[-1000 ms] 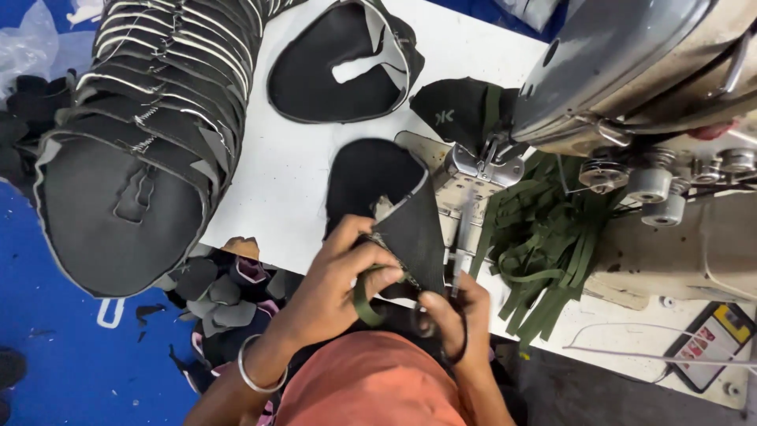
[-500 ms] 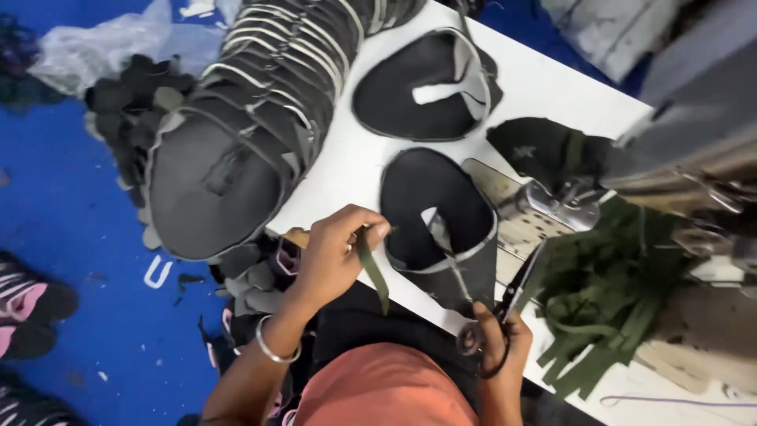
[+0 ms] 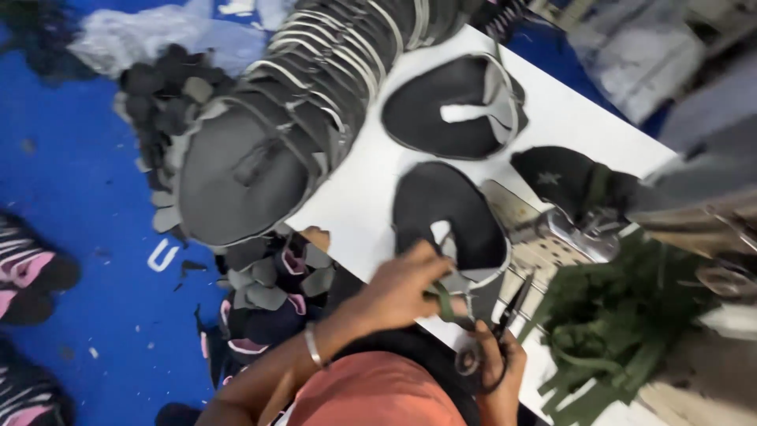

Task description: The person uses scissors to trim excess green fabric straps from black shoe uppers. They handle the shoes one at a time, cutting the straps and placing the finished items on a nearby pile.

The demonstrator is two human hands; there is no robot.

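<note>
Since half a second ago the left hand (image 3: 406, 288) has dropped from mid-air, where it held the green strap clear of the work, down onto the near edge of the black shoe upper (image 3: 441, 209), and the view has swung a little further left. Only the head view is on offer. Taking that black shoe upper as the landmark: it lies flat on the white surface (image 3: 359, 197), its open notch toward the person, and the left hand presses on its near rim with fingers closed, pinching the green strap (image 3: 444, 304) against it. Just beside the upper on the near right, the right hand (image 3: 497, 367) is curled shut around the loops of a pair of black scissors (image 3: 505, 319), whose blades point up toward the upper's right edge. Beyond the upper lies a second black upper with a grey lining (image 3: 453, 106); to its left a long stack of grey-edged uppers (image 3: 300, 102) overhangs the surface. Right of it stands the metal sewing machine (image 3: 576, 229), and nearer right a heap of green straps (image 3: 623, 331). The step in hand looks like trimming or placing a strap on the upper; the next move would call for the strap held taut and steady while the blades close near the pinch, clear of the fingers.
</note>
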